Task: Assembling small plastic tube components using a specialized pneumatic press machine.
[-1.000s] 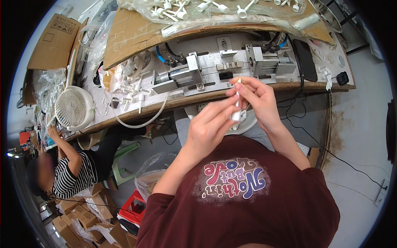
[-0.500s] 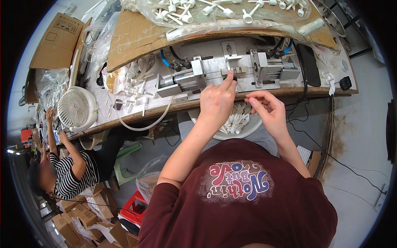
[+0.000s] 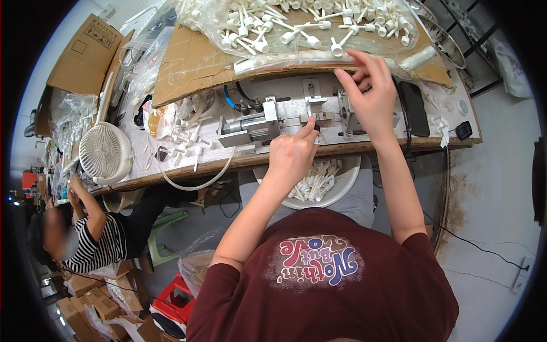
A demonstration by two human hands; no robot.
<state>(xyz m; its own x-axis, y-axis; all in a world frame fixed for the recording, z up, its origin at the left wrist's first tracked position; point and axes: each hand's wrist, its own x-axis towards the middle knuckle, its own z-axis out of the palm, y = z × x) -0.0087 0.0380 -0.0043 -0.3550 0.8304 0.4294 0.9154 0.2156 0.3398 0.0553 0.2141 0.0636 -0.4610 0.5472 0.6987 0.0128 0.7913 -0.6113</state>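
My left hand (image 3: 293, 153) stretches its index finger onto the small metal block (image 3: 323, 116) in the middle of a metal clamping fixture (image 3: 293, 108). Its other fingers are curled, and nothing shows gripped in them. The fingertip hides part of what lies under it. Over the fixture's right side, my right hand (image 3: 370, 91) reaches up with thumb and index finger apart. Its fingertips are close to a white plastic piece with a cup-shaped end and thin stem (image 3: 337, 49), apparently not holding it. Many similar pieces (image 3: 256, 25) lie on plastic film over cardboard (image 3: 188, 62).
Below the table edge sits a white bowl (image 3: 354, 174) of slim white pieces. Loose white fittings (image 3: 185, 139), a clear tube (image 3: 194, 178) and a fan (image 3: 105, 151) are to the left. A phone (image 3: 414, 108) and cables lie right. Another person (image 3: 102, 242) works far left.
My right hand has risen from above the bowl to the edge of the white pile, its fingers spreading. My left index finger stays at the fixture. The view has shifted, showing more of the pile.
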